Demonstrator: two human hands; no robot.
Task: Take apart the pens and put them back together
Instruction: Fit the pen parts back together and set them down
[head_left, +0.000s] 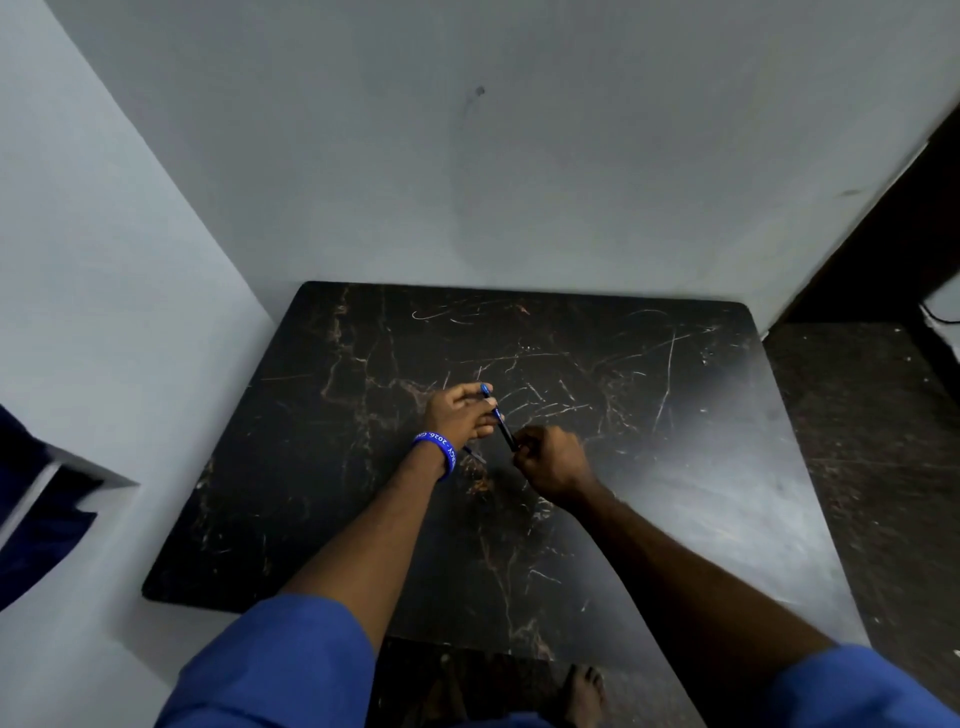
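A dark pen with a blue end (497, 415) is held slanted above the middle of the black marble-patterned table (649, 467). My left hand (457, 415), with a blue wristband, grips its upper blue part. My right hand (550, 460) pinches the pen's lower dark end. A thin pen part (475, 455) shows just below my left wrist; I cannot tell whether it lies on the table or is held.
Grey walls (467, 182) close the table's far and left sides. A dark floor (857, 415) lies to the right. A bare foot (584, 693) shows under the table's near edge. A dark blue cloth (36, 519) hangs at the left.
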